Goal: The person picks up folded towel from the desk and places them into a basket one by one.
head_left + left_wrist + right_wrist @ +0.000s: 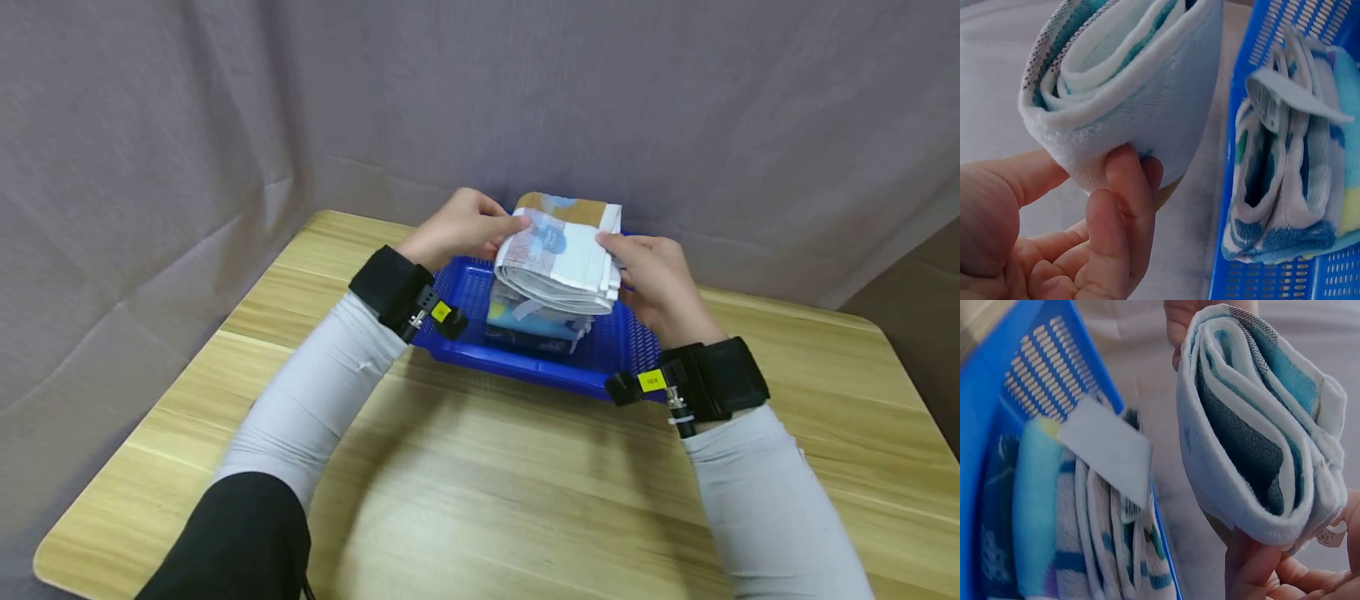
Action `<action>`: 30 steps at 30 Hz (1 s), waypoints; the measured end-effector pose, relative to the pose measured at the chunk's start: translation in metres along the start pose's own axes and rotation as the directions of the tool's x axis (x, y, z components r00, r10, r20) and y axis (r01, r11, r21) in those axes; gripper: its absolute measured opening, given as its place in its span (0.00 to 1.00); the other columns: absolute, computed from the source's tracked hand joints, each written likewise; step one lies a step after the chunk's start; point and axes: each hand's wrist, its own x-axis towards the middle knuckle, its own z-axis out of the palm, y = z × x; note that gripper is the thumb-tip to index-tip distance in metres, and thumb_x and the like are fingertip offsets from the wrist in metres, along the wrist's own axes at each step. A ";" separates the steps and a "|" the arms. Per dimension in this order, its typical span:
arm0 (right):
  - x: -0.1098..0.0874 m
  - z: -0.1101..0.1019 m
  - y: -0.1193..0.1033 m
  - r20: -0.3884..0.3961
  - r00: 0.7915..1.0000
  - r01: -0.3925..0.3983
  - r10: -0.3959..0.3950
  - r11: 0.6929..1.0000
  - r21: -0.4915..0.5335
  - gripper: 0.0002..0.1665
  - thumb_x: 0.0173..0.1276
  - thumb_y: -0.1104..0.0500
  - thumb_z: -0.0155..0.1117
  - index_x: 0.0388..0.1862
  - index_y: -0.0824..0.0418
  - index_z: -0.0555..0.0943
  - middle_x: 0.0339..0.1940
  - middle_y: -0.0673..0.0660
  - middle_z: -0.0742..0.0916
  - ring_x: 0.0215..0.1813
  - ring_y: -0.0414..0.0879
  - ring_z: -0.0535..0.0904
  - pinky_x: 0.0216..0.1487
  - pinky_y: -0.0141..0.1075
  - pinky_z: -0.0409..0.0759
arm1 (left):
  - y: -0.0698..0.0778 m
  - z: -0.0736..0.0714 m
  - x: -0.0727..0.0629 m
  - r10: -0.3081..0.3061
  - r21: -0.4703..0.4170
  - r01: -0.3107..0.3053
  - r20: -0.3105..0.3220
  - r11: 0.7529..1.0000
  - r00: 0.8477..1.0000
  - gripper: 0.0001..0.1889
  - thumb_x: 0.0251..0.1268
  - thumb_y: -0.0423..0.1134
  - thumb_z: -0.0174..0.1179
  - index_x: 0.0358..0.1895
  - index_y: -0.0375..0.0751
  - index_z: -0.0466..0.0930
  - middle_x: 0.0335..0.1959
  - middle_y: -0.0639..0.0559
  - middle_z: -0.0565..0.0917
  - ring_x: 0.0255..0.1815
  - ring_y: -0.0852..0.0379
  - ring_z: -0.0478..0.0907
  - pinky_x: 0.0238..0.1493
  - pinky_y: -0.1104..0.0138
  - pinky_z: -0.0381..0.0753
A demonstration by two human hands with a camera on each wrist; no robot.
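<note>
A folded towel [562,254], white with light blue, greyish check and mustard patches, is held up by both hands above a blue plastic basket [510,367]. My left hand [472,221] pinches its left side, thumb on top and fingers beneath. At the opposite side, my right hand [652,271] grips the edge the same way. In the right wrist view the towel's layers [1241,425] show as loose loops. Below it, inside the basket, lies a stack of folded towels [536,321]; a white tag [1297,97] sticks out from the stack.
The basket stands on a light wooden table [480,483], toward its back edge. A grey cloth curtain [600,100] hangs right behind the table and along the left side. Perforated walls [1054,369] surround the stacked towels.
</note>
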 end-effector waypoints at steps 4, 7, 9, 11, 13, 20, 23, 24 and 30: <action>0.014 0.001 -0.001 -0.010 1.000 -0.014 0.014 1.000 -0.026 0.39 0.74 0.44 0.57 0.71 0.70 0.66 0.42 0.47 0.79 0.41 0.37 0.75 0.39 0.25 0.79 | 0.001 0.000 0.010 -0.043 0.026 0.044 -0.012 0.999 0.999 0.20 0.69 0.48 0.62 0.48 0.31 0.83 0.32 0.51 0.74 0.30 0.59 0.74 0.33 0.71 0.81; 0.025 0.001 0.000 -0.015 0.999 -0.031 0.031 0.999 -0.025 0.36 0.75 0.46 0.56 0.69 0.71 0.67 0.37 0.46 0.80 0.36 0.35 0.76 0.36 0.26 0.79 | 0.000 0.001 0.015 -0.070 0.033 0.071 -0.025 0.997 0.997 0.21 0.70 0.47 0.62 0.50 0.30 0.80 0.33 0.51 0.75 0.29 0.60 0.74 0.32 0.72 0.81; 0.031 0.002 0.001 -0.021 0.998 -0.052 0.051 0.998 -0.043 0.36 0.75 0.45 0.55 0.70 0.70 0.67 0.39 0.47 0.80 0.37 0.35 0.77 0.36 0.26 0.79 | -0.002 0.003 0.019 -0.078 0.024 0.079 -0.034 0.997 0.996 0.20 0.70 0.46 0.62 0.49 0.30 0.79 0.32 0.51 0.75 0.28 0.60 0.75 0.31 0.72 0.81; 0.037 0.003 0.002 -0.034 0.997 -0.072 0.070 0.995 -0.064 0.35 0.76 0.46 0.54 0.70 0.69 0.67 0.42 0.49 0.79 0.38 0.36 0.76 0.36 0.26 0.78 | -0.004 0.005 0.024 -0.084 -0.003 0.083 -0.038 0.997 0.996 0.17 0.69 0.45 0.62 0.45 0.31 0.78 0.31 0.51 0.76 0.25 0.61 0.74 0.33 0.70 0.82; 0.043 0.004 0.005 -0.045 0.995 -0.096 0.093 0.992 -0.081 0.34 0.76 0.46 0.54 0.70 0.68 0.66 0.45 0.50 0.77 0.39 0.36 0.76 0.37 0.25 0.78 | -0.006 0.007 0.028 -0.088 -0.033 0.087 -0.033 0.996 0.996 0.14 0.69 0.43 0.62 0.40 0.32 0.77 0.29 0.51 0.76 0.23 0.62 0.74 0.36 0.68 0.84; 0.055 0.009 0.016 -0.065 0.983 -0.183 0.174 0.966 -0.181 0.29 0.77 0.48 0.52 0.68 0.65 0.70 0.44 0.49 0.79 0.37 0.36 0.76 0.37 0.27 0.77 | -0.015 0.013 0.036 -0.145 0.054 0.146 -0.022 0.988 0.989 0.12 0.71 0.44 0.61 0.33 0.39 0.75 0.31 0.53 0.77 0.24 0.62 0.74 0.39 0.67 0.82; 0.056 0.011 0.018 -0.067 0.981 -0.192 0.181 0.959 -0.210 0.29 0.77 0.47 0.52 0.67 0.65 0.71 0.41 0.48 0.79 0.37 0.36 0.76 0.39 0.29 0.77 | -0.018 0.013 0.035 -0.142 0.096 0.145 -0.034 0.985 0.989 0.13 0.70 0.43 0.62 0.30 0.39 0.76 0.29 0.53 0.78 0.23 0.62 0.73 0.28 0.72 0.77; 0.057 0.011 0.019 -0.068 0.981 -0.192 0.182 0.957 -0.215 0.28 0.77 0.47 0.52 0.66 0.65 0.71 0.39 0.47 0.80 0.36 0.36 0.76 0.39 0.29 0.77 | -0.019 0.014 0.034 -0.140 0.101 0.143 -0.035 0.985 0.990 0.13 0.70 0.43 0.62 0.29 0.39 0.76 0.28 0.53 0.77 0.22 0.62 0.73 0.26 0.73 0.76; 0.058 0.012 0.023 -0.069 0.983 -0.179 0.169 0.963 -0.203 0.20 0.76 0.50 0.56 0.54 0.65 0.74 0.24 0.43 0.79 0.27 0.34 0.76 0.37 0.31 0.78 | -0.026 0.017 0.035 -0.145 0.124 0.151 -0.052 0.981 0.988 0.14 0.68 0.40 0.64 0.25 0.38 0.76 0.24 0.53 0.77 0.19 0.63 0.73 0.25 0.72 0.77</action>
